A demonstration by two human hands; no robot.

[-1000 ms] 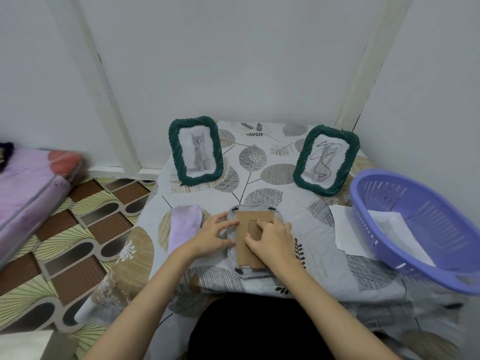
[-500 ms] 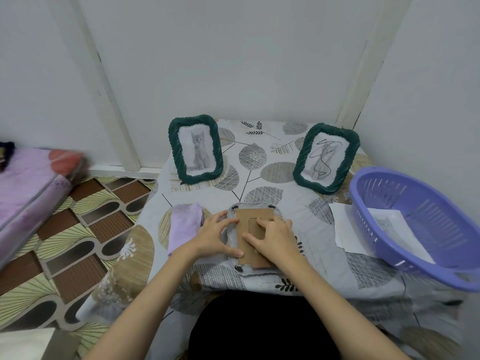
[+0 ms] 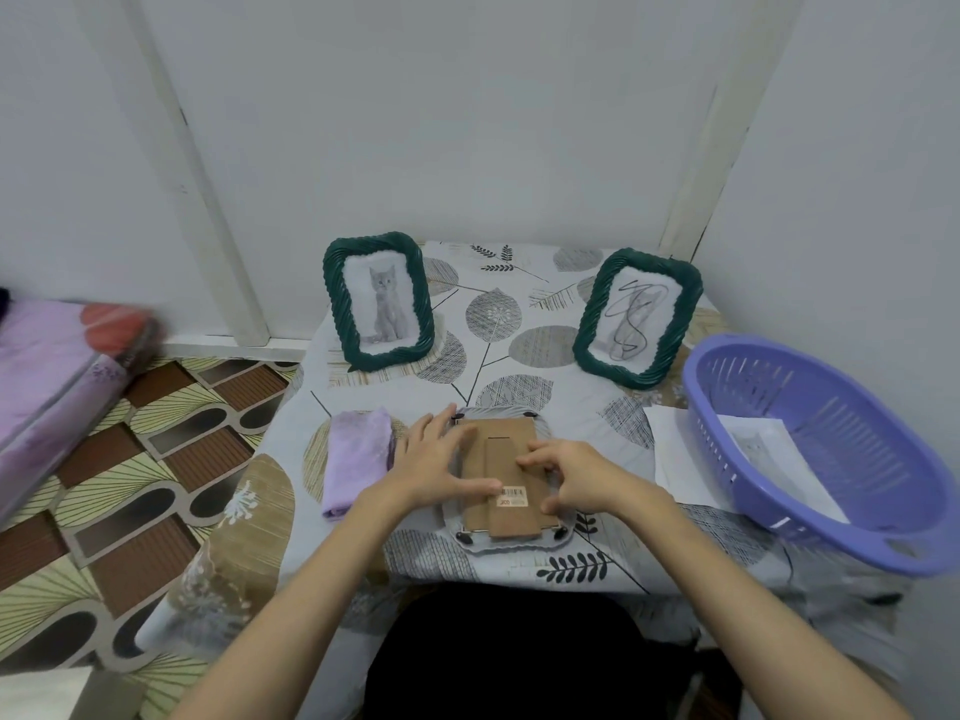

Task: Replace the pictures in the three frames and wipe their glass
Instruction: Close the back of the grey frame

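A third picture frame [image 3: 506,544] lies face down near the table's front edge, its brown cardboard back [image 3: 511,433] and folded stand facing up. My left hand [image 3: 431,459] rests on its left side with fingers spread and thumb on the cardboard. My right hand [image 3: 576,475] arches over the right side, bent fingertips touching the stand, thumb by the frame's right edge. Two green rope-edged frames stand at the back: the left green frame [image 3: 379,301] shows a grey kitten, the right green frame [image 3: 636,317] a scribble. A folded lilac cloth [image 3: 356,459] lies left of my left hand.
A purple plastic basket [image 3: 779,397] sits at the right edge with a printed sheet [image 3: 769,449] inside. Another white sheet [image 3: 672,449] lies between it and the face-down frame. Walls close the back and right. A pink mattress [image 3: 47,366] lies on the floor to the left.
My right hand slid from the middle of the cardboard back to its right side, uncovering the stand and barcode label. My left hand shifted slightly and spread its fingers.
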